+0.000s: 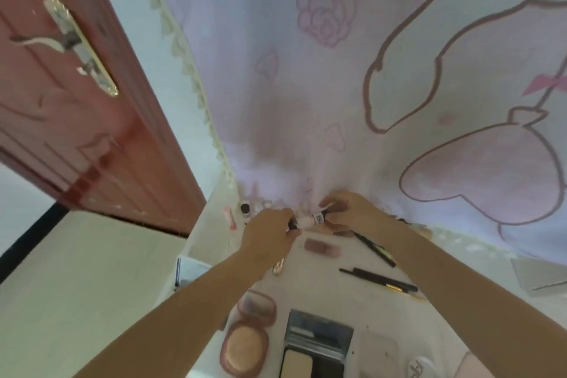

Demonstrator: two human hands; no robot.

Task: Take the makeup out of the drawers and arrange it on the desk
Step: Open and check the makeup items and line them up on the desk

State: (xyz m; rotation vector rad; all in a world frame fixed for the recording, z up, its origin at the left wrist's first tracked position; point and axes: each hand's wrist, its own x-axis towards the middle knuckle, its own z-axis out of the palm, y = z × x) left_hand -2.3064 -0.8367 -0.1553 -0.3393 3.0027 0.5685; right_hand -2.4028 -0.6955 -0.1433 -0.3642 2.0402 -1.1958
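Both hands meet at the far edge of the white desk (362,258), against the pink cartoon-print curtain (337,86). Left hand (270,235) pinches the dark cap end of a small pale-pink makeup tube (308,221); right hand (349,212) curls its fingers round the white-labelled end (tube held level, off the desk). Below lie a brownish lip-gloss tube (321,247), black slim pencils (379,278), and an open round pink powder compact (247,337).

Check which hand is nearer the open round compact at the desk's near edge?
Left. The left hand sits up the desk from the open round compact, gripping a small tube. The right hand holds the tube's other end, farther right.
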